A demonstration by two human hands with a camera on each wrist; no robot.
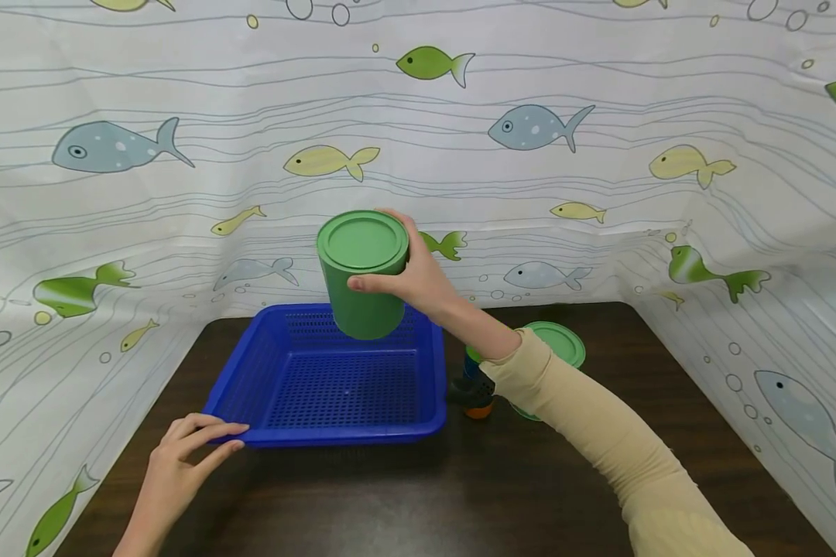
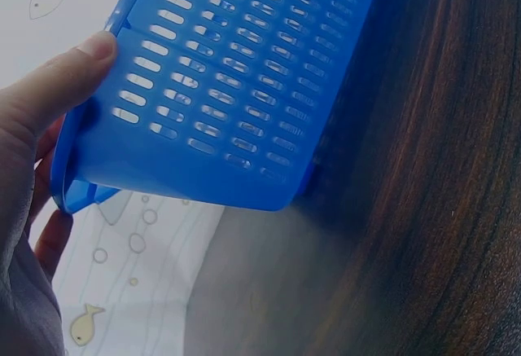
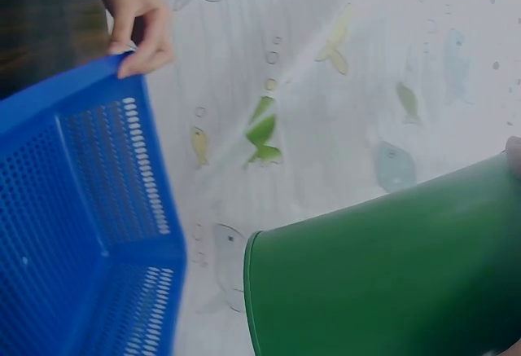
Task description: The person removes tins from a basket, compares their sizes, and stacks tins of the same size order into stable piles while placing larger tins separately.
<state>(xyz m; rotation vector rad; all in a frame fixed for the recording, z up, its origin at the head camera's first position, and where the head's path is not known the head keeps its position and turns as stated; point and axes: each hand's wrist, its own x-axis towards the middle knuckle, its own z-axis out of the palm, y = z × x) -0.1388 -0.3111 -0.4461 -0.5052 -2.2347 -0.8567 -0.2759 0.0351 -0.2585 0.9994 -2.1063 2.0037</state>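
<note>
My right hand (image 1: 418,271) grips a green canister (image 1: 365,290) near its top and holds it up above a blue plastic basket (image 1: 348,433). The canister's flat round top faces up in the head view; in the right wrist view its smooth green side (image 3: 383,266) shows beside the basket (image 3: 122,234). At the near left corner of the basket, my left hand (image 1: 177,464) pinches the rim. The left wrist view has the thumb (image 2: 85,59) on the slotted outer wall (image 2: 220,87) and fingers curled behind the rim. No objects show inside the basket's visible part.
Right of the basket lie a black item (image 1: 470,392), a small orange-based item (image 1: 478,411) and a green round lid-like piece (image 1: 560,344), partly hidden by my right forearm. A fish-patterned sheet (image 1: 418,186) rises around the dark wooden table (image 1: 404,503).
</note>
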